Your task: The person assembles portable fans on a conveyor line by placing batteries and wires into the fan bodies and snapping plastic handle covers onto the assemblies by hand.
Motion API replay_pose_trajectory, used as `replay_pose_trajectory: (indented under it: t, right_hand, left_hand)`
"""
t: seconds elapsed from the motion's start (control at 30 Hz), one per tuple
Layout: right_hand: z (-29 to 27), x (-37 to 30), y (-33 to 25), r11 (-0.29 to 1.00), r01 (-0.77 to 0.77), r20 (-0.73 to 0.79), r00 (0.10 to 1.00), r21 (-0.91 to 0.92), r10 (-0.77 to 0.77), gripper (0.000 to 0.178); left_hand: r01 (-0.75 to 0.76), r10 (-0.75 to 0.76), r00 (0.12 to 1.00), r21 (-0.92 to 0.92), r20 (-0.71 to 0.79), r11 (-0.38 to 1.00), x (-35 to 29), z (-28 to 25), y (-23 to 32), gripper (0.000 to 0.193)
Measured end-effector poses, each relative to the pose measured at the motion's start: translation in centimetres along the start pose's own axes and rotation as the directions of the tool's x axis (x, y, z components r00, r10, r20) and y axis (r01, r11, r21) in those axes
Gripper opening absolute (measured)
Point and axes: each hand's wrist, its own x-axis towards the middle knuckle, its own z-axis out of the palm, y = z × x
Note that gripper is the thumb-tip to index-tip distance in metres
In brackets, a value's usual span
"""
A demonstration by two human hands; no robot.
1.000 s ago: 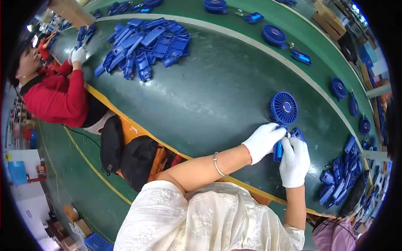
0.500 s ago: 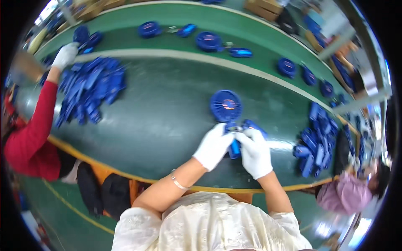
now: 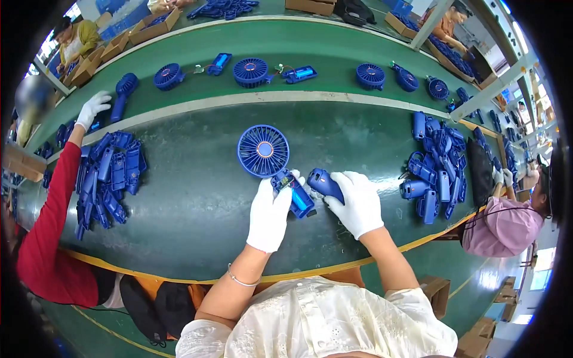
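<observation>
A blue handheld fan (image 3: 263, 151) lies on the green table in front of me, its round grille facing up. Its handle is uncovered, showing a small circuit board and a bright blue battery (image 3: 301, 199). My white-gloved left hand (image 3: 267, 219) is closed around the handle just below the grille. To the right, my gloved right hand (image 3: 360, 207) grips a dark blue handle cover (image 3: 326, 184), held apart from the fan and tilted. The fingertips under the cover are partly hidden.
Piles of blue handle covers lie left (image 3: 110, 176) and right (image 3: 440, 164). Beyond a pale rail, several fans (image 3: 251, 72) line the green conveyor (image 3: 334, 51). A co-worker's gloved hand (image 3: 94, 109) reaches in at far left; a person in pink (image 3: 498, 224) sits right.
My hands have moved apart, the right carrying the cover rightward. The fan now appears farther left with its handle exposed. The whole view has shifted, and the co-worker's hand at left has opened.
</observation>
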Motion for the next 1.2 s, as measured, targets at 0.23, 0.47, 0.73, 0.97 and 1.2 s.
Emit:
replay_pose_trajectory:
  t: [0.23, 0.47, 0.73, 0.97, 1.2]
  right_hand:
    - [-1.3, 0.7, -4.1, 0.946, 0.04, -0.072, 0.997, 0.322, -0.017, 0.05]
    - [0.8, 0.5, -5.7, 0.933, 0.0, -0.083, 0.996, 0.36, 0.031, 0.05]
    - [2.1, -1.0, -7.6, 0.983, 0.102, -0.162, 0.984, 0.153, -0.077, 0.055]
    - [2.8, -3.0, -5.4, 0.884, 0.127, -0.149, 0.987, 0.45, -0.066, 0.033]
    - [0.9, -1.3, -3.4, 0.13, -0.508, 0.496, 0.861, 0.851, 0.112, 0.03]
  left_hand:
    - [-0.105, 0.163, 0.986, 0.61, -0.041, 0.785, 0.0, -0.3, 0.1, 0.036]
    - [-0.098, 0.083, 0.995, 0.474, 0.052, 0.875, 0.1, -0.3, 1.3, 0.046]
    - [-0.032, 0.034, 0.995, -0.021, 0.097, 0.999, -0.2, 0.4, 1.2, 0.042]
    - [0.048, -0.034, 0.993, -0.118, 0.116, 0.992, 0.6, -1.4, 0.1, 0.033]
    - [-0.033, 0.008, 0.982, 0.128, 0.189, 0.991, -1.2, 0.5, 3.3, 0.029]
